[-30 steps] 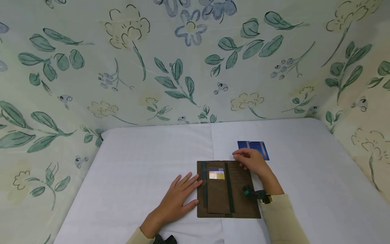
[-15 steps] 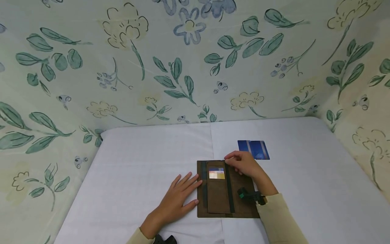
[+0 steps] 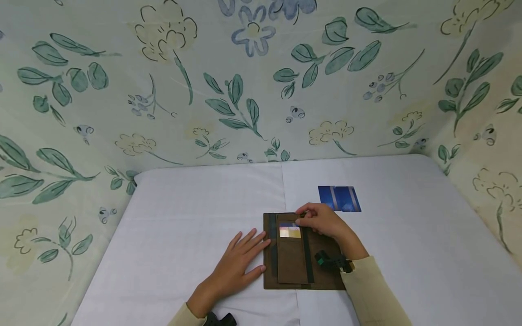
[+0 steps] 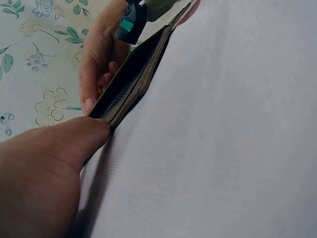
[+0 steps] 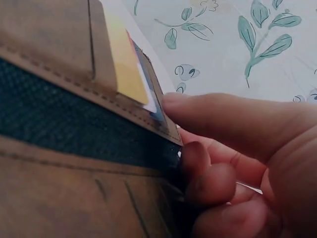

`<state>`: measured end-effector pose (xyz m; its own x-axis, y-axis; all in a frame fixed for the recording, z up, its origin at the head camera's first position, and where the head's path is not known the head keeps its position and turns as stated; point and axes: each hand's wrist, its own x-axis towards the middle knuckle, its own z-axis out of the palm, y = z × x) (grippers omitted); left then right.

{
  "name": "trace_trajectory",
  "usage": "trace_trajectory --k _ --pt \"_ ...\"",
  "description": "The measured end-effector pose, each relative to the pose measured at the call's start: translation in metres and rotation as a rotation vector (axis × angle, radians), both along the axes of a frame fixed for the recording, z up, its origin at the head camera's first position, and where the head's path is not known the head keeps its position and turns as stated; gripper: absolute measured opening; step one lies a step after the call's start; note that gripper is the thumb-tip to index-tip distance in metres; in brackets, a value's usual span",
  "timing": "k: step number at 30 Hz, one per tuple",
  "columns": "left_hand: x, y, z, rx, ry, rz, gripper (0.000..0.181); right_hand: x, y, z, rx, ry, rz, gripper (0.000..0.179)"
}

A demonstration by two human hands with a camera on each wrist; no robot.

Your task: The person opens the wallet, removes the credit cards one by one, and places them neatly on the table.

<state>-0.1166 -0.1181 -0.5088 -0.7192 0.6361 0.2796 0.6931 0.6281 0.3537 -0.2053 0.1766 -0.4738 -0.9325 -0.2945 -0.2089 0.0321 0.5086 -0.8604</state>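
Observation:
A brown long wallet (image 3: 326,276) lies spread out on the white cloth. Its inner flap (image 3: 291,262) has several card slots and dark strips along its sides. A yellow card (image 5: 124,59) sits in a slot, with white and blue edges showing behind it. My right hand (image 3: 324,220) pinches the flap's top corner, thumb in front and curled fingers behind. Against the wallet's left edge rests my left hand (image 3: 240,265), fingers spread; the left wrist view shows its thumb (image 4: 91,131) on the wallet's edge.
Beyond the wallet, to the right, blue cards (image 3: 345,198) with pale stripes lie on the white cloth (image 3: 195,203). A floral fabric (image 3: 163,90) rises behind the table and along both sides.
My right hand has moved left along the wallet's top edge, from its right panel to the inner flap's corner, where it now pinches. The left hand stays put.

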Motion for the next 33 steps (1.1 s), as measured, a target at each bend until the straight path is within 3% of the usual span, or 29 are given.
trace_trajectory --k 8,18,33 --pt "-0.001 0.0 0.001 0.006 0.005 -0.005 0.06 0.001 -0.002 0.004 -0.022 0.022 -0.001 0.031" --pt "-0.002 -0.002 0.002 0.001 -0.001 0.002 0.06 0.0 -0.01 0.001 0.045 0.09 -0.033 0.028" --pt "-0.002 -0.002 0.001 -0.004 -0.033 0.001 0.06 -0.001 -0.006 0.002 0.044 0.038 -0.02 0.03"
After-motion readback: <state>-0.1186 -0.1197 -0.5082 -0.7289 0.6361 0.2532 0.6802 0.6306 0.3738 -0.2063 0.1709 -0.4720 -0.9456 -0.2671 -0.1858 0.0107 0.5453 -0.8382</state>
